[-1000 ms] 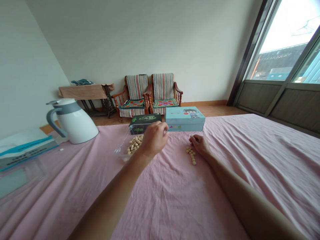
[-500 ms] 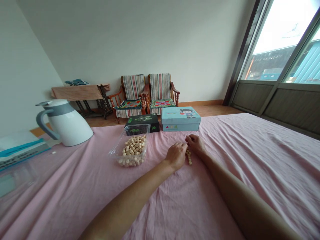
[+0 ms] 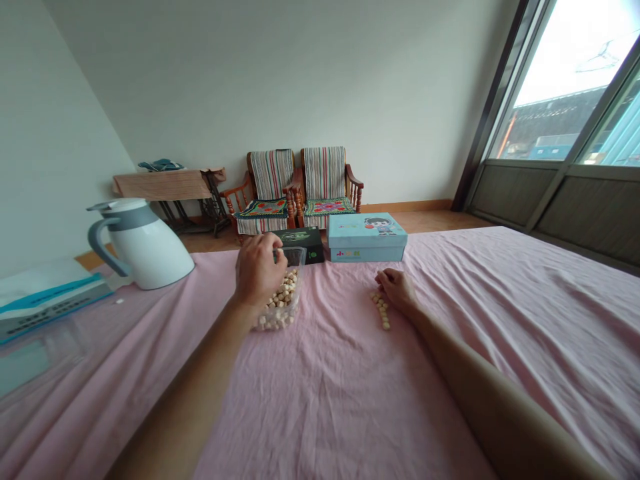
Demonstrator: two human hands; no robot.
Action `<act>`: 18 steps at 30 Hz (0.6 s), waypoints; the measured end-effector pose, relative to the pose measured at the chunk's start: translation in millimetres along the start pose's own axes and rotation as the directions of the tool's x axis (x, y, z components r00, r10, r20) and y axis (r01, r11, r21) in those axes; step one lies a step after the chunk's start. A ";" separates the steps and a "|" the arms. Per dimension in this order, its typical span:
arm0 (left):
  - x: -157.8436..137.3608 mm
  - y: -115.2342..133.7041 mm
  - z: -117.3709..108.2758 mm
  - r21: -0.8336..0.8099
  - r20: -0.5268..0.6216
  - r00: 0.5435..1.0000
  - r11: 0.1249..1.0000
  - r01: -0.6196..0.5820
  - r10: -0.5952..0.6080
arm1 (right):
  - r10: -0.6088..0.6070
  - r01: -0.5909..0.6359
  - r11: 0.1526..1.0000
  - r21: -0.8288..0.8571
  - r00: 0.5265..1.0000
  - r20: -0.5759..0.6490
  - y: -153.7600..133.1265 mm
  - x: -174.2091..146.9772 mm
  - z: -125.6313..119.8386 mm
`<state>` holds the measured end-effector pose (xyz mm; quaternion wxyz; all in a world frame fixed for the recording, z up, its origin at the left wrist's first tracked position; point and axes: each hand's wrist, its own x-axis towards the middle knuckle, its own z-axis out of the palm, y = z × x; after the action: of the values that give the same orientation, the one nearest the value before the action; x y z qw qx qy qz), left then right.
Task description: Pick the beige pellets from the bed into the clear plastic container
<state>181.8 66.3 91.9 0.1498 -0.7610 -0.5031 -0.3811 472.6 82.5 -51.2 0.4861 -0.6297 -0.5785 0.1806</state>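
Note:
My left hand [image 3: 260, 267] hangs over the left part of a clear plastic tray [image 3: 300, 273], its fingers curled toward the thumb. A small pale spot shows at its fingertips, too unclear to name. Inside the tray lies a heap of small beige cube-like pieces [image 3: 283, 293], partly covered by the hand. On the pink cloth my right hand [image 3: 397, 287] rests with bent fingers beside a short line of the same pieces [image 3: 383, 312]. Its fingertips are close to the far end of that line; what they hold, if anything, is hidden.
Behind the tray stands a black box [image 3: 313, 243], with a light blue box [image 3: 367, 240] to its right. A white and grey jug [image 3: 155, 250] is at the left, near a blue and white packet [image 3: 55, 303]. Pink cloth [image 3: 320, 400] covers the table.
My left hand has moved left, from the line of pieces to above the tray. My right hand stays beside the line. The view has shifted slightly.

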 end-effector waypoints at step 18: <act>-79.0 105.2 71.2 -0.545 0.428 0.640 0.747 -0.380 0.638 | -0.024 0.024 1.000 -0.013 1.000 -0.013 2.8 1.0 0.4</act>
<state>288.9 11.1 3.2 -0.0724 -0.9656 -0.1914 -0.1606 474.1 84.0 -53.4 0.4878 -0.6270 -0.5840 0.1671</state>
